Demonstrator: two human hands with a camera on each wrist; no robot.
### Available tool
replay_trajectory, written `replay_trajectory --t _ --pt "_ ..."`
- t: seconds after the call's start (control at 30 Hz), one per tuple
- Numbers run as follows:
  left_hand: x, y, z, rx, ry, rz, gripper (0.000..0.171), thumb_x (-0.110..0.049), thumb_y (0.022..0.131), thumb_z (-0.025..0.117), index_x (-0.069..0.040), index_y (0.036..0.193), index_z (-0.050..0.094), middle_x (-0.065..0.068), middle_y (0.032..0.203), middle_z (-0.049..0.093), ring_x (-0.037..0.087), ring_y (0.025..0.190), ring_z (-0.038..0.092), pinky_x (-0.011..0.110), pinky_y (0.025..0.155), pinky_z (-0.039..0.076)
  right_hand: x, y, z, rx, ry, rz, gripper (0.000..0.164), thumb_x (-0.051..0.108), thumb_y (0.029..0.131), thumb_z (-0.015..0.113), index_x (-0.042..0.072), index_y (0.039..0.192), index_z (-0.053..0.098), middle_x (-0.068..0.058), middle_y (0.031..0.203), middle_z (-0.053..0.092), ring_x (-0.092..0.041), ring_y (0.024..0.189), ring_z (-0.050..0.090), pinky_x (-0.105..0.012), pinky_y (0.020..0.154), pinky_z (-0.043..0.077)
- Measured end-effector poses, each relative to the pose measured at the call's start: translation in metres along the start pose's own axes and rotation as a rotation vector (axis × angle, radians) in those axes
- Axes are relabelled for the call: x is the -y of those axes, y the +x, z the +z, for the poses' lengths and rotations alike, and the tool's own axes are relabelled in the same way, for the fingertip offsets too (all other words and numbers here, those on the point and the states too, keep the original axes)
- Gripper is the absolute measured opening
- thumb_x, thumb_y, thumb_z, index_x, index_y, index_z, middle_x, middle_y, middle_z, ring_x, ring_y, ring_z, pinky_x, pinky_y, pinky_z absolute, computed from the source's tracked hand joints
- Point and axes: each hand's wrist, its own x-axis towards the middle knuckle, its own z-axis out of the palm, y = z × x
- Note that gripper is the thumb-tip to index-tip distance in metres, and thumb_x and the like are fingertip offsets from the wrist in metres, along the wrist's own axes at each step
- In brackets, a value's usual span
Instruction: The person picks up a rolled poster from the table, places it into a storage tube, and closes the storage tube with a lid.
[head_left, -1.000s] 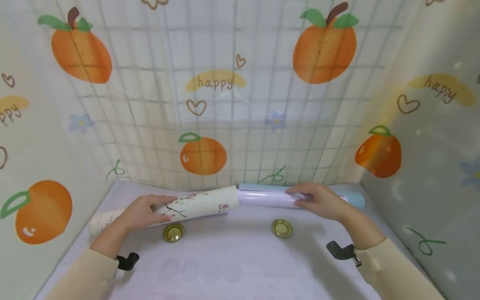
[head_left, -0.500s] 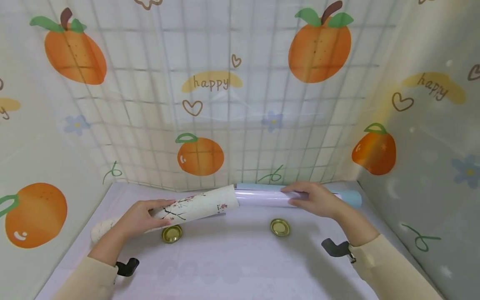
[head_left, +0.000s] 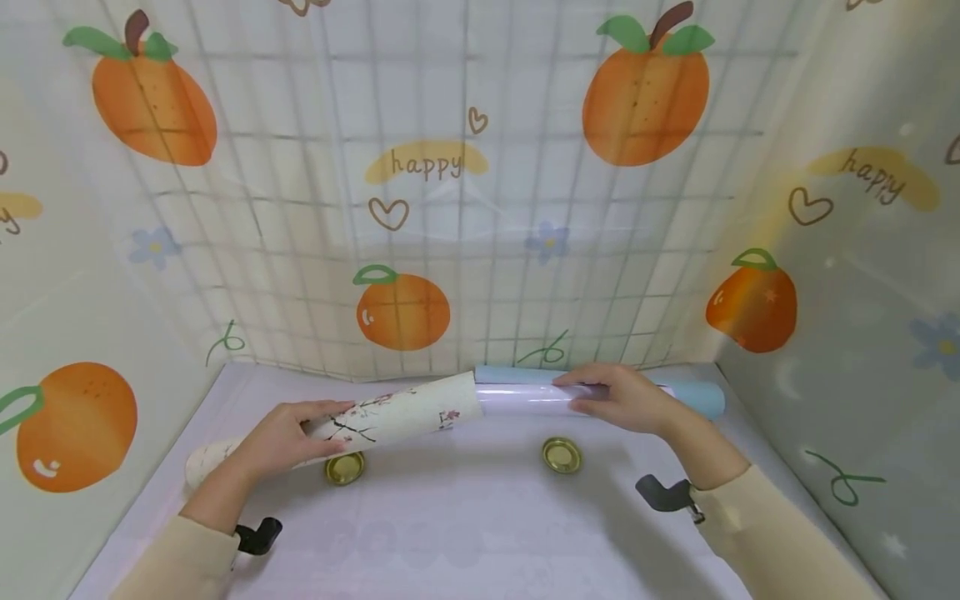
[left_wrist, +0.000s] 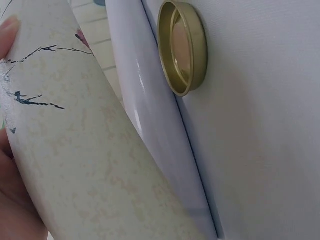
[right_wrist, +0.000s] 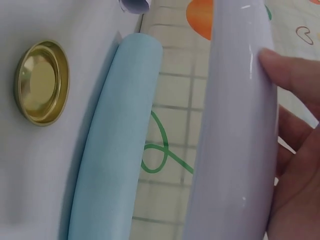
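My left hand [head_left: 288,437] grips a cream wallpaper roll [head_left: 420,408] printed with blossom branches; the roll slants, its right end higher. In the left wrist view a glossy pale roll [left_wrist: 145,100] lies on the table beyond the held roll. My right hand [head_left: 626,400] holds a glossy lavender roll [head_left: 517,398] between thumb and fingers. Its left end meets the blossom roll's right end in the head view; whether it sits inside or behind, I cannot tell. Behind the lavender roll a light blue roll [right_wrist: 112,135] lies on the table along the back.
Two shallow gold round lids stand on the pale lavender table [head_left: 450,517]: a left lid [head_left: 345,468] below the blossom roll and a right lid [head_left: 562,455] nearer my right hand. Orange-printed cloth walls [head_left: 495,275] enclose the back and sides.
My right hand has shifted slightly left along with the lavender roll's grip point. The left hand has dropped a little, and the blossom roll's left end sits lower, so it tilts more.
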Motion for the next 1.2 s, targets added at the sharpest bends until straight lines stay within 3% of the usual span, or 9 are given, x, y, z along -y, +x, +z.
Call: replay_trajectory --t 0.23,0.43,0.73,1.2 --pt "0.002 0.004 0.004 0.023 -0.029 0.003 0.056 -0.044 0.077 0.086 -0.035 0.129 0.068 -0.001 0.132 0.065 0.027 0.130 0.054 0.052 0.108 0.042 -0.003 0.005 0.007 -0.017 -0.005 -0.100 0.030 0.011 0.089 0.077 0.017 0.118 0.074 0.004 0.117 0.071 -0.020 0.111 0.065 -0.039 0.094 0.055" --pt "0.000 0.007 0.009 0.059 -0.009 -0.002 0.061 -0.050 0.075 0.085 -0.036 0.131 0.067 -0.002 0.133 0.064 0.027 0.130 0.054 0.051 0.108 0.042 -0.004 0.010 0.014 -0.018 -0.009 -0.165 0.029 0.008 0.088 0.076 0.015 0.116 0.075 0.004 0.114 0.072 -0.018 0.107 0.066 -0.037 0.091 0.055" --pt "-0.004 0.006 0.010 0.071 0.011 0.005 0.062 -0.051 0.074 0.086 -0.035 0.131 0.068 -0.008 0.131 0.065 0.025 0.130 0.054 0.048 0.109 0.042 -0.001 0.011 0.019 0.022 0.016 -0.111 0.028 0.010 0.089 0.076 0.016 0.116 0.075 0.004 0.115 0.071 -0.018 0.110 0.065 -0.039 0.093 0.055" --pt "-0.009 0.007 0.012 0.091 0.007 -0.003 0.061 -0.053 0.073 0.086 -0.038 0.129 0.067 -0.010 0.130 0.066 0.023 0.129 0.055 0.048 0.108 0.043 -0.002 0.015 0.029 0.053 0.068 -0.110 0.026 0.013 0.092 0.074 0.017 0.118 0.073 0.002 0.117 0.071 -0.020 0.111 0.065 -0.039 0.093 0.055"
